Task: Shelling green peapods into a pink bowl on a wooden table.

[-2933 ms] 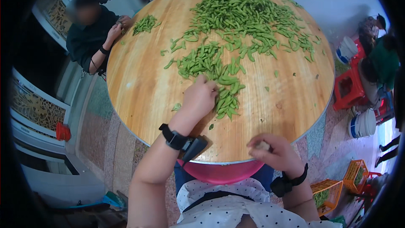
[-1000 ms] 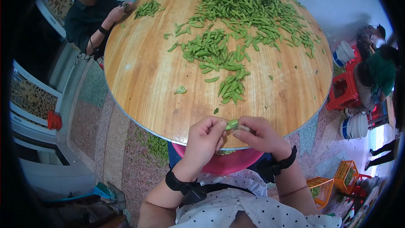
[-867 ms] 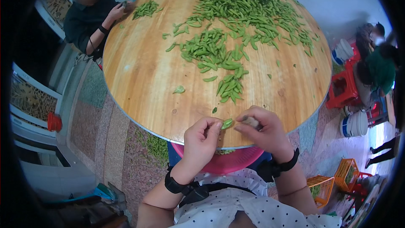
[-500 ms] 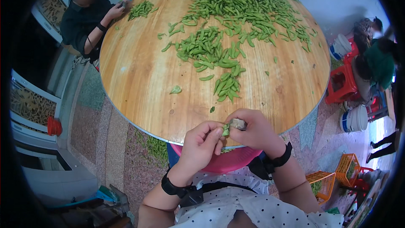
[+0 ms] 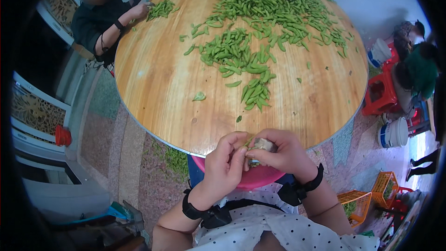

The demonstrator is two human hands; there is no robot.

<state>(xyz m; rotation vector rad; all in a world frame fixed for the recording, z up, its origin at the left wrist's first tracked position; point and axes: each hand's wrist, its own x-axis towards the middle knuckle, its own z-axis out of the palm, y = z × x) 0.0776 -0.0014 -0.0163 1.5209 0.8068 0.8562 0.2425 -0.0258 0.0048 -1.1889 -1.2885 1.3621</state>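
Note:
My left hand [image 5: 227, 160] is closed, thumb and fingers pinching a green soybean pod [image 5: 249, 147] of which only a sliver shows. Against it, my right hand [image 5: 290, 152] is closed too, its thumb and forefinger at the pod's other side. A grey-white piece [image 5: 265, 144] sits at the right forefinger and thumb; whether it is worn or held I cannot tell. Both hands are over the table's near edge, above a pink basin [image 5: 260, 177] at my lap. Just beyond them lies a small cluster of soybean pods [image 5: 255, 93].
The round wooden table [image 5: 162, 107] bears a big heap of pods [image 5: 274, 0] at the far side. Across at left, a person [image 5: 95, 25] works at a small pod pile [image 5: 162, 8]. Orange crates [image 5: 355, 207], red stools [image 5: 378, 95] and a white bucket [image 5: 393, 132] stand at right.
My hands have shifted slightly, and the pod between them shows less. The view has moved a little. The person at left has reached onto the table with hands apart.

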